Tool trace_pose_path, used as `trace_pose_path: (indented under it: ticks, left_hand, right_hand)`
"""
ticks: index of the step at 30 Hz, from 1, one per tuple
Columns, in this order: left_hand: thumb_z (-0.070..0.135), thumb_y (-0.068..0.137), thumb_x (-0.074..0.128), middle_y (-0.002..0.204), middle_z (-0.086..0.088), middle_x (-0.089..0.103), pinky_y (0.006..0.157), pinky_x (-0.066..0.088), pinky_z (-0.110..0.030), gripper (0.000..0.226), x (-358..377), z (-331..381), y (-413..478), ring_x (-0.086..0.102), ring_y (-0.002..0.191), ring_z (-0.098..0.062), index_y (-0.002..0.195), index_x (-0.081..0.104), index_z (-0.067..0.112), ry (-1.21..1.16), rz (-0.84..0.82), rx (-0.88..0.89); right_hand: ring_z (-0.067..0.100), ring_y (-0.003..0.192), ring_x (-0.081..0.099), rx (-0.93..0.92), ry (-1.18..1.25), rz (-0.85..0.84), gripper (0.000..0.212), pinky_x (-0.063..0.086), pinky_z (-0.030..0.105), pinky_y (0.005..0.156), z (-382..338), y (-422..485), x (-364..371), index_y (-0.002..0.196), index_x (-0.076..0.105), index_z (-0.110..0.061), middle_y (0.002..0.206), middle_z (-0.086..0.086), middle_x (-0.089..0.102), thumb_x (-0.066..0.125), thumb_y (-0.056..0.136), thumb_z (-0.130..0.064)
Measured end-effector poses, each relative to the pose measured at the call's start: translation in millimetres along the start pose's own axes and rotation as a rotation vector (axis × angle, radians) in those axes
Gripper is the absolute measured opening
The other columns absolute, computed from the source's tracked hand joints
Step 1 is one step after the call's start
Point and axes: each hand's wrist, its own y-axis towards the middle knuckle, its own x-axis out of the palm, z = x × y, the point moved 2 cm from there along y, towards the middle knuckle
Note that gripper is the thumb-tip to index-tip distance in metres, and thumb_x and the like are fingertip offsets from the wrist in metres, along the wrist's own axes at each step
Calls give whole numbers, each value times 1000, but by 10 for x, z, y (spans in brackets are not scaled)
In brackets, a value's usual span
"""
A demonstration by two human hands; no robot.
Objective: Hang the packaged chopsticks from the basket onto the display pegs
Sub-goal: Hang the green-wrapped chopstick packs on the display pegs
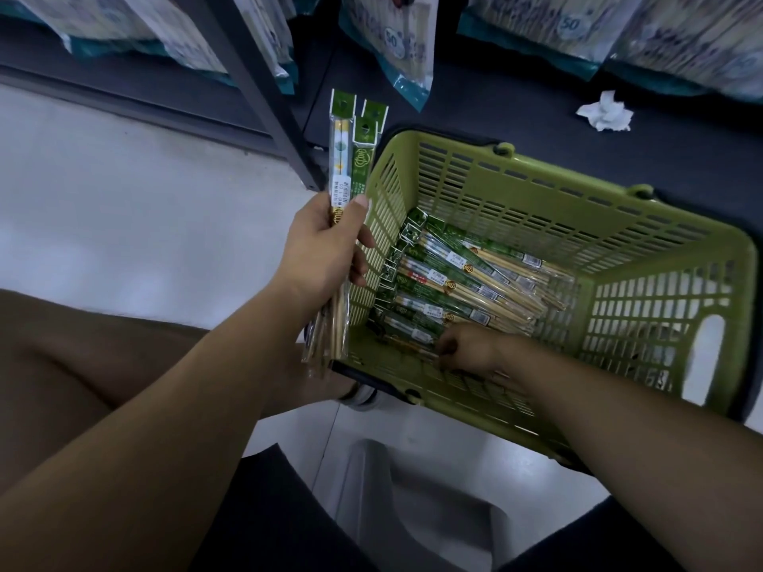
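A green plastic basket (619,225) sits on the floor at the foot of a dark shelf. Inside it lie several packaged chopsticks (466,278) with green header cards, stacked side by side. My left hand (326,249) grips a bunch of chopstick packs (351,158) upright, just left of the basket's rim, their hang-hole cards pointing up. My right hand (466,348) reaches down into the basket's near corner, and its curled fingers pinch one pack (408,338) lying at the bottom. No display pegs are in view.
Bagged goods (400,47) hang or lean along the dark shelf at the top. A crumpled white tissue (605,111) lies on the shelf base. A dark metal upright (268,88) stands left of the basket. A grey stool (421,501) is under me, between my knees.
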Motion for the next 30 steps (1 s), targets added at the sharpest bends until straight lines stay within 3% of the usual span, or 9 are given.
trace_pose_path:
  ticks: [4,9,13,16,20,23,26,28,30]
  left_hand:
    - [31,105,55,70,-3,63,41,46,-29,25,7,-12,0,49,44,-16,97,53,8,30,18,21]
    - [32,105,56,67,2,62,39,45,-26,22,2,-13,-13,48,43,-13,93,54,13,54,17,34]
    - [32,105,56,65,4,62,40,46,-26,21,-2,-6,-38,49,43,-12,92,54,14,48,12,30]
    - [31,105,55,67,2,62,41,47,-26,20,-2,0,-61,50,44,-11,94,56,14,55,9,30]
    - [31,106,54,72,-1,64,44,50,-27,19,19,28,-86,58,48,-13,100,56,13,50,3,-7]
    - [33,108,50,96,-7,69,61,63,-32,17,99,38,-103,74,81,-18,108,50,16,-19,-68,-85]
    - [50,104,48,136,-8,59,92,61,-48,56,173,79,-154,66,118,-29,143,38,11,54,-169,-139]
    - [57,102,46,138,-5,59,99,57,-53,65,218,118,-208,65,119,-29,153,35,19,63,-202,-133]
    - [54,104,46,127,-3,65,103,54,-54,58,247,139,-238,67,114,-25,150,40,18,7,-195,-114]
  right_hand:
    - [20,94,60,-47,-187,-19,23,43,30,78,-66,-57,19,107,66,-19,100,-2,61,56,102,-39]
    - [21,91,59,-57,-288,18,30,43,30,75,-163,-151,25,118,65,-12,109,7,64,52,103,-34]
    - [20,86,61,-60,-159,94,25,48,34,73,-143,-232,-44,104,65,-17,97,4,64,57,100,-40]
    - [18,79,58,-77,-117,106,21,43,32,65,-176,-320,-124,97,64,-19,87,0,61,58,100,-40]
    - [19,74,57,-114,88,345,16,38,28,57,-342,-539,-404,93,60,-19,79,-1,58,55,102,-32]
    - [15,63,55,-133,293,549,27,36,25,50,-614,-785,-711,87,63,-16,72,-1,58,54,103,-36]
    - [13,59,55,-204,629,658,33,38,26,56,-948,-1001,-873,82,66,-16,68,-2,60,59,100,-42]
    - [8,52,50,-294,748,695,33,37,25,55,-1152,-1097,-903,77,65,-15,59,-8,55,62,98,-40]
    - [1,47,47,-377,683,747,29,37,20,50,-1291,-1168,-918,73,64,-20,53,-14,55,63,99,-33]
